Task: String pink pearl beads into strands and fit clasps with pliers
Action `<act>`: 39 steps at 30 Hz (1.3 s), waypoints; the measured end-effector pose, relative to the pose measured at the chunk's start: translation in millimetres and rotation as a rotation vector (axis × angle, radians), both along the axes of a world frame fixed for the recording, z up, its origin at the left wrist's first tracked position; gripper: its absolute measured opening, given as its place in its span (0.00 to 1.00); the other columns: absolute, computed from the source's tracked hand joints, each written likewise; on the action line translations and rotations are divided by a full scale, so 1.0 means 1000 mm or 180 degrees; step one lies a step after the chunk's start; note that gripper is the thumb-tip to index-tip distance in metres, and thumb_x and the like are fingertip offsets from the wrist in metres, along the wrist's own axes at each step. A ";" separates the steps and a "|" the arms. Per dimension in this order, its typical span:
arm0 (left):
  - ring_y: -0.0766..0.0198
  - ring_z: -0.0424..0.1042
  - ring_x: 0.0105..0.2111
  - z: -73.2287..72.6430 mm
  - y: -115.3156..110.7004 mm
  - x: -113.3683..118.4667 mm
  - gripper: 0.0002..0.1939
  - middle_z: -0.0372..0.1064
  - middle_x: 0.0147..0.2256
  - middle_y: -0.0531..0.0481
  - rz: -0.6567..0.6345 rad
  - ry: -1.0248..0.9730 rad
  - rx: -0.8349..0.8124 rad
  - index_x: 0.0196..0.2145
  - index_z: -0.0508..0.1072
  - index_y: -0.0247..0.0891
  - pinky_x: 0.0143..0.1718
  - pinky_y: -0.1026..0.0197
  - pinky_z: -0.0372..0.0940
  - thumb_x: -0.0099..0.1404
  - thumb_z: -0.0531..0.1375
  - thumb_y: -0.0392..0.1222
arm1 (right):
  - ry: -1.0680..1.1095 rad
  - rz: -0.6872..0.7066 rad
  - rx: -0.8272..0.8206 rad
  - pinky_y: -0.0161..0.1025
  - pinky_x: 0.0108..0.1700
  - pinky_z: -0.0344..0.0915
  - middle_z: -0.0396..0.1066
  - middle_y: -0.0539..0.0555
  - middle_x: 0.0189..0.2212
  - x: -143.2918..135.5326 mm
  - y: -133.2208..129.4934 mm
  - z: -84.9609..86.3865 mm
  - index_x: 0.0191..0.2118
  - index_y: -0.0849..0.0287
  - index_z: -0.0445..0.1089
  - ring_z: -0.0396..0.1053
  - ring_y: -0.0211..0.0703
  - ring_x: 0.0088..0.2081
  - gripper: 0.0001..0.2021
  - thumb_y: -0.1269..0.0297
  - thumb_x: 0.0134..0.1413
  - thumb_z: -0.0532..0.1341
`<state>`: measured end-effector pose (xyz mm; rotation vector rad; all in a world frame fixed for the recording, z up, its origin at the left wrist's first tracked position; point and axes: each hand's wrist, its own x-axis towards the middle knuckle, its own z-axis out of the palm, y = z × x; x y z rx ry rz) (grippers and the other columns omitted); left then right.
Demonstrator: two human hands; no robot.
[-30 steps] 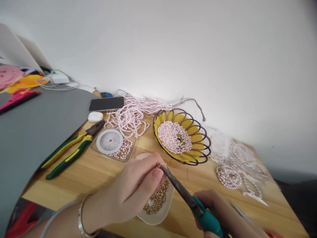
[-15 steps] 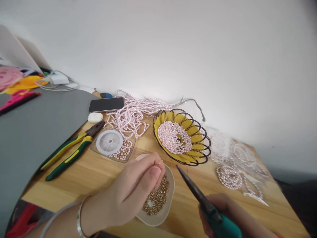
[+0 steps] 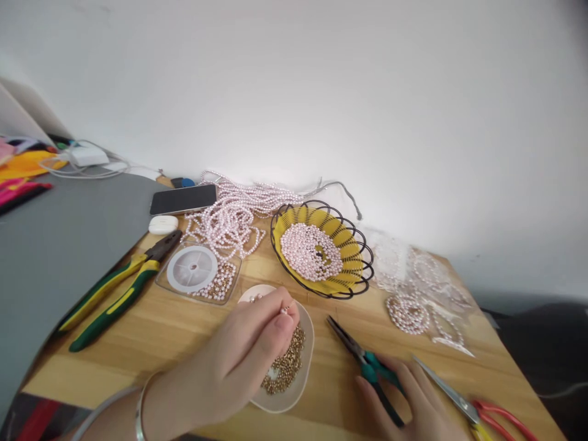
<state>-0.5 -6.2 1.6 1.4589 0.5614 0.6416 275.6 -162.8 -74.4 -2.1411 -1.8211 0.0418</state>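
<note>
My left hand (image 3: 250,343) is closed in a pinch over a white dish (image 3: 305,361) of small gold beads (image 3: 288,367); tiny pinkish beads show at its fingertips. On the table to the right, my right hand (image 3: 413,398) has its thumb and fingers around the handles of teal long-nose pliers (image 3: 367,361), whose tip points up and left. Beyond both hands, a yellow basket (image 3: 356,260) with black wire loops holds pink pearl beads (image 3: 305,248).
Red-handled scissors (image 3: 463,404) lie right of my right hand. Green-yellow pliers (image 3: 122,294), a spool box (image 3: 193,269), a phone (image 3: 184,199), a white case (image 3: 163,225) and pearl strands (image 3: 234,214) are at left. Bagged beads (image 3: 427,275) lie at right.
My right hand has lowered the teal pliers toward the table, and their handles now stand apart. The scissors have come into view. The scene has shifted slightly left.
</note>
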 end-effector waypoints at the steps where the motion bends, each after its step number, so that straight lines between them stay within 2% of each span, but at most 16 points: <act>1: 0.68 0.52 0.25 0.000 0.000 0.000 0.22 0.51 0.26 0.56 -0.0019 -0.0006 -0.0030 0.30 0.57 0.40 0.27 0.61 0.51 0.78 0.43 0.56 | -0.0141 0.0032 0.0122 0.50 0.41 0.75 0.75 0.61 0.41 -0.003 0.001 -0.008 0.50 0.59 0.68 0.77 0.56 0.41 0.18 0.51 0.61 0.63; 3: 0.68 0.52 0.25 0.000 0.001 0.001 0.22 0.51 0.26 0.57 -0.0044 -0.0008 -0.0074 0.30 0.57 0.40 0.27 0.61 0.51 0.78 0.43 0.56 | -0.0345 -0.0020 0.0360 0.56 0.44 0.71 0.73 0.62 0.42 -0.010 0.003 -0.021 0.52 0.59 0.67 0.73 0.59 0.42 0.21 0.50 0.62 0.62; 5: 0.68 0.52 0.26 -0.001 0.001 0.002 0.22 0.51 0.26 0.57 -0.0057 -0.0023 -0.0091 0.30 0.57 0.40 0.28 0.61 0.51 0.78 0.44 0.56 | -0.0361 -0.0089 0.0504 0.57 0.47 0.68 0.71 0.65 0.44 -0.015 0.006 -0.027 0.55 0.62 0.66 0.70 0.61 0.45 0.22 0.51 0.63 0.60; 8: 0.68 0.52 0.26 -0.001 0.001 0.002 0.22 0.52 0.27 0.57 -0.0086 -0.0023 -0.0094 0.30 0.57 0.40 0.28 0.61 0.51 0.78 0.44 0.55 | -0.0463 -0.0129 0.0703 0.59 0.47 0.64 0.71 0.66 0.46 -0.022 0.011 -0.021 0.56 0.61 0.66 0.68 0.63 0.46 0.21 0.53 0.63 0.61; 11: 0.67 0.53 0.26 -0.001 0.001 0.003 0.22 0.52 0.27 0.56 -0.0137 0.0048 -0.0051 0.29 0.57 0.40 0.29 0.61 0.51 0.78 0.43 0.55 | -0.0116 0.0007 0.1008 0.56 0.48 0.62 0.72 0.61 0.44 -0.032 0.020 0.004 0.51 0.56 0.68 0.69 0.59 0.45 0.11 0.65 0.64 0.59; 13: 0.67 0.54 0.27 -0.001 0.001 0.004 0.22 0.53 0.27 0.56 -0.0143 0.0134 0.0039 0.30 0.57 0.40 0.29 0.61 0.52 0.78 0.43 0.55 | 0.0639 0.0325 0.0954 0.48 0.48 0.67 0.72 0.58 0.46 -0.042 0.034 0.029 0.52 0.54 0.67 0.71 0.52 0.48 0.12 0.71 0.65 0.57; 15: 0.67 0.55 0.27 -0.003 0.001 0.004 0.21 0.54 0.27 0.56 -0.0128 0.0195 0.0141 0.31 0.58 0.40 0.29 0.60 0.52 0.78 0.43 0.54 | 0.1415 0.0674 0.0706 0.42 0.49 0.69 0.73 0.54 0.49 -0.054 0.054 0.056 0.56 0.50 0.65 0.72 0.46 0.50 0.16 0.72 0.67 0.54; 17: 0.66 0.55 0.28 -0.006 0.001 0.004 0.20 0.55 0.28 0.55 -0.0108 0.0184 0.0186 0.32 0.59 0.39 0.29 0.60 0.52 0.78 0.44 0.54 | 0.2012 0.1146 0.0546 0.44 0.57 0.66 0.72 0.54 0.54 -0.066 0.079 0.081 0.59 0.48 0.64 0.69 0.45 0.57 0.18 0.71 0.68 0.54; 19: 0.66 0.55 0.28 -0.010 0.001 0.004 0.20 0.55 0.28 0.55 -0.0077 0.0130 0.0160 0.32 0.59 0.39 0.29 0.60 0.53 0.78 0.44 0.54 | 0.2216 0.1520 0.0224 0.48 0.63 0.62 0.69 0.56 0.59 -0.076 0.104 0.101 0.63 0.51 0.63 0.65 0.46 0.61 0.21 0.70 0.67 0.55; 20: 0.66 0.55 0.28 -0.012 0.002 0.003 0.20 0.55 0.28 0.55 -0.0046 0.0128 0.0160 0.33 0.59 0.39 0.30 0.60 0.53 0.78 0.44 0.53 | 0.2285 0.1747 0.0088 0.48 0.62 0.63 0.71 0.56 0.57 -0.080 0.115 0.108 0.62 0.53 0.64 0.67 0.46 0.59 0.20 0.71 0.67 0.56; 22: 0.66 0.55 0.28 -0.015 0.002 0.003 0.19 0.56 0.29 0.54 0.0071 0.0142 0.0217 0.33 0.60 0.39 0.29 0.61 0.53 0.78 0.44 0.52 | 0.2406 0.2079 -0.0319 0.44 0.53 0.71 0.76 0.54 0.47 -0.086 0.133 0.120 0.57 0.53 0.70 0.74 0.43 0.49 0.17 0.72 0.66 0.57; 25: 0.66 0.55 0.28 -0.015 0.004 0.002 0.19 0.57 0.29 0.54 0.0154 0.0191 0.0269 0.32 0.59 0.39 0.29 0.61 0.53 0.79 0.44 0.51 | 0.2506 0.1888 -0.0606 0.40 0.41 0.74 0.77 0.54 0.37 -0.089 0.147 0.127 0.49 0.59 0.76 0.76 0.41 0.38 0.12 0.71 0.62 0.59; 28: 0.66 0.56 0.28 -0.013 0.005 0.003 0.19 0.58 0.29 0.53 0.0169 0.0148 0.0246 0.31 0.59 0.39 0.29 0.61 0.54 0.78 0.44 0.50 | 0.2467 0.1629 -0.0667 0.37 0.35 0.72 0.78 0.52 0.32 -0.087 0.150 0.128 0.42 0.59 0.78 0.75 0.40 0.33 0.10 0.73 0.58 0.61; 32: 0.65 0.57 0.28 -0.008 0.007 0.004 0.20 0.58 0.29 0.53 0.0254 0.0156 0.0416 0.31 0.60 0.39 0.29 0.61 0.53 0.78 0.44 0.51 | 0.2359 0.1522 -0.0716 0.35 0.34 0.70 0.76 0.51 0.30 -0.087 0.146 0.129 0.36 0.58 0.77 0.74 0.38 0.32 0.08 0.75 0.58 0.60; 35: 0.65 0.57 0.28 -0.007 0.007 0.004 0.20 0.57 0.28 0.53 0.0233 0.0205 0.0552 0.30 0.60 0.39 0.29 0.61 0.53 0.78 0.44 0.52 | 0.2096 0.1561 -0.0457 0.35 0.33 0.66 0.71 0.50 0.29 -0.090 0.143 0.131 0.31 0.58 0.73 0.70 0.37 0.30 0.08 0.74 0.58 0.58; 39: 0.65 0.58 0.29 -0.006 0.006 0.005 0.20 0.57 0.28 0.53 0.0190 0.0241 0.0585 0.30 0.59 0.39 0.30 0.61 0.55 0.78 0.43 0.52 | 0.2053 0.1692 -0.0242 0.38 0.38 0.65 0.68 0.49 0.32 -0.091 0.141 0.135 0.32 0.55 0.64 0.68 0.39 0.35 0.07 0.75 0.57 0.56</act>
